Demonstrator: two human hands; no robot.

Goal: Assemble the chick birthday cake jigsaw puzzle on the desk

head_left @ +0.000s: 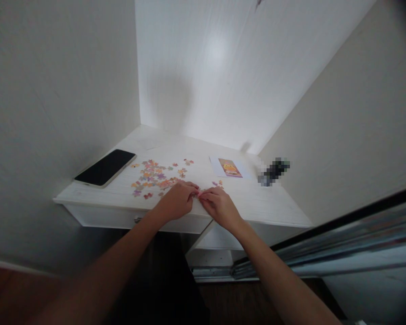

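Note:
Close to the front edge of the white desk (257, 198), my left hand (176, 201) and my right hand (222, 206) meet fingertip to fingertip. Both are closed in a pinch on a small pink jigsaw puzzle piece (199, 194); the fingers hide most of it, and I cannot tell whether it is one piece or two joined. Left of my hands spreads a loose heap of jigsaw pieces (151, 171) in orange, pink, purple and green. A few more puzzle pieces (219, 183) lie just beyond my right hand.
A picture card (230, 168) with a yellow figure lies on white paper (215, 165) behind my right hand. At the desk's left is a dark-screened tablet or phone (106, 168). A blurred-out dark object (274, 172) stands at the right. White walls enclose the desk; a drawer handle (137, 220) shows below.

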